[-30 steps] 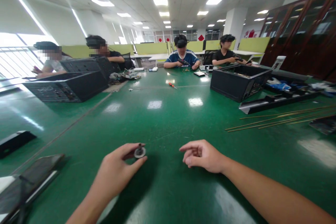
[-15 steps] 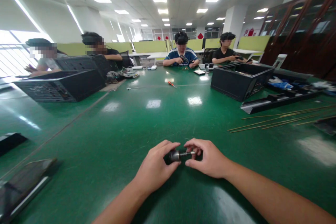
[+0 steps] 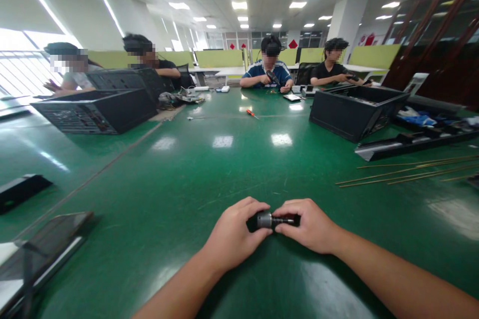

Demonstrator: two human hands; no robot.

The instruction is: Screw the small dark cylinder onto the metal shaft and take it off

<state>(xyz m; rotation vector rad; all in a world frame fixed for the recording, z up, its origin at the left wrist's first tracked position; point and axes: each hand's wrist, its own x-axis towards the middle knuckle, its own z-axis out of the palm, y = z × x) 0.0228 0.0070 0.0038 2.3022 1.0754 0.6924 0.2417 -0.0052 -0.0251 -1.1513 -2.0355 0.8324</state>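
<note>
A dark metal cylinder with a thin ribbed shaft (image 3: 265, 220) lies sideways between my hands, low over the green table. My left hand (image 3: 239, 232) wraps round its thick end, thumb and fingers closed on either side. From the right, my right hand (image 3: 309, 227) pinches in at the shaft, with the fingertips close to the cylinder's collar. The shaft's far end runs into the shadow of my right palm. What kind of part this is, I cannot tell.
Across the green table (image 3: 194, 169) lies an orange screwdriver (image 3: 251, 113). Black computer cases stand at left (image 3: 101, 112) and right (image 3: 348, 114). Thin brass-coloured rods (image 3: 400, 174) lie at right, a flat dark panel (image 3: 48, 244) at lower left. Several people sit on the far side.
My right hand's fingers have closed in from the shaft's tip to the shaft beside the cylinder. The whole view has shifted slightly, moving the scene right.
</note>
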